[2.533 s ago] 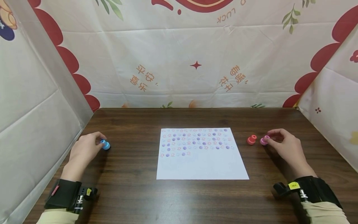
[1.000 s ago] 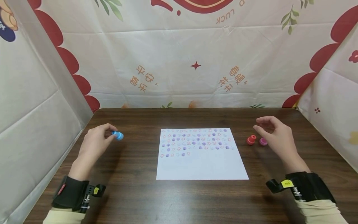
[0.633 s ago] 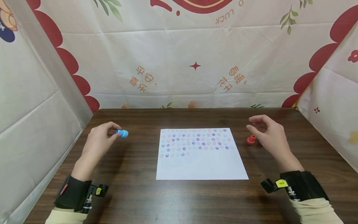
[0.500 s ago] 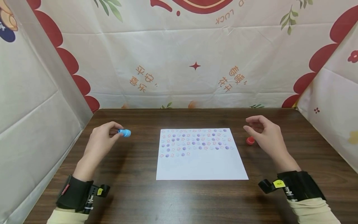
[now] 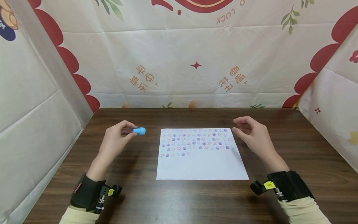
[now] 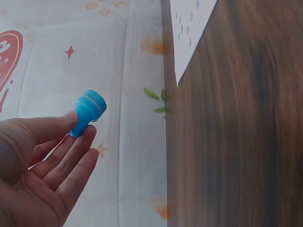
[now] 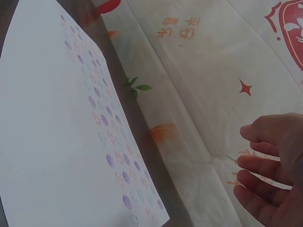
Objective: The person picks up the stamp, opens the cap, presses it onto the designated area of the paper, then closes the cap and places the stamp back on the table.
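Observation:
My left hand (image 5: 116, 137) pinches a small blue stamp (image 5: 141, 131) between thumb and fingers, left of the paper. In the left wrist view the stamp (image 6: 90, 107) is tilted, its wide capped end away from the palm. White paper (image 5: 201, 166) lies on the table with rows of red, blue and purple stamped marks over its upper part. My right hand (image 5: 253, 133) hovers by the paper's upper right corner, fingers loosely bent and holding nothing. From the right wrist view, too, the fingers (image 7: 265, 165) are bare. The red and pink stamps are hidden behind the right hand and arm.
A dark wooden table (image 5: 179, 202) carries the paper. Patterned white cloth (image 5: 179, 71) hangs behind it and along both sides. Each wrist wears a black strap (image 5: 88, 193) with a small camera.
My left hand has lifted the blue stamp off the table and carried it right toward the paper. My right hand has let go of the pink stamp and moved left, covering both stamps there.

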The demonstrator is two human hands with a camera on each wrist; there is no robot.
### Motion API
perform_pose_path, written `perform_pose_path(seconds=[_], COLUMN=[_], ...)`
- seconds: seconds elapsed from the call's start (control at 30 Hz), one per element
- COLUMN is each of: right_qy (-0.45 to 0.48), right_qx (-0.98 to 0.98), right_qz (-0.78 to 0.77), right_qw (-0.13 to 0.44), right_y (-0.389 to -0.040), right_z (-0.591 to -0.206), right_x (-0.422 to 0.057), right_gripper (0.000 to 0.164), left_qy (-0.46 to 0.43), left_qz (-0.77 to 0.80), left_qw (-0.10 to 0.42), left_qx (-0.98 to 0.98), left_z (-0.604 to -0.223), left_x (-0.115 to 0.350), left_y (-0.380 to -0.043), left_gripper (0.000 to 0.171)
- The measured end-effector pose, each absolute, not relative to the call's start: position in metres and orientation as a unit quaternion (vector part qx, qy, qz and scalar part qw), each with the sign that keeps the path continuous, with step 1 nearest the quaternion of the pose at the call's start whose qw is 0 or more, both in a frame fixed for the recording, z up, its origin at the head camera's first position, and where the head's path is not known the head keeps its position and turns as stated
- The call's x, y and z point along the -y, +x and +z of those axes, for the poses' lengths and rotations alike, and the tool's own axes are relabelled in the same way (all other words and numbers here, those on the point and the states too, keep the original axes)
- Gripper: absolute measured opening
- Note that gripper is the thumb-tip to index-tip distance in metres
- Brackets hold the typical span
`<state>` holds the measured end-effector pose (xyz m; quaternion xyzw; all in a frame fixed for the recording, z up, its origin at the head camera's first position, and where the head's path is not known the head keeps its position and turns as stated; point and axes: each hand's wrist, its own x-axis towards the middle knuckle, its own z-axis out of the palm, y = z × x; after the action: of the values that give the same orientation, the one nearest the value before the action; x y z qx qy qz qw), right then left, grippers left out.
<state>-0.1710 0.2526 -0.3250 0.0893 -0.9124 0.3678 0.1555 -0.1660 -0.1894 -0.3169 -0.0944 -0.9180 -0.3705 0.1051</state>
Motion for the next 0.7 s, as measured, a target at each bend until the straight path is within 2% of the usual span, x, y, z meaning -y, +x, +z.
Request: perform_pose_path(seconds=[0.7], right_qy=[0.130], right_qx=[0.898], right_qz=[0.393], right_qw=[0.149], right_y=[-0.173], right_z=[-0.327], right_x=[-0.227], right_gripper=[0.029], left_qy=[-0.122], left_qz=[-0.456], left_qw=[0.064], left_qx=[0.879], left_z=[-0.321], left_x=[0.137], left_y=[-0.165], left_gripper=[0.019])
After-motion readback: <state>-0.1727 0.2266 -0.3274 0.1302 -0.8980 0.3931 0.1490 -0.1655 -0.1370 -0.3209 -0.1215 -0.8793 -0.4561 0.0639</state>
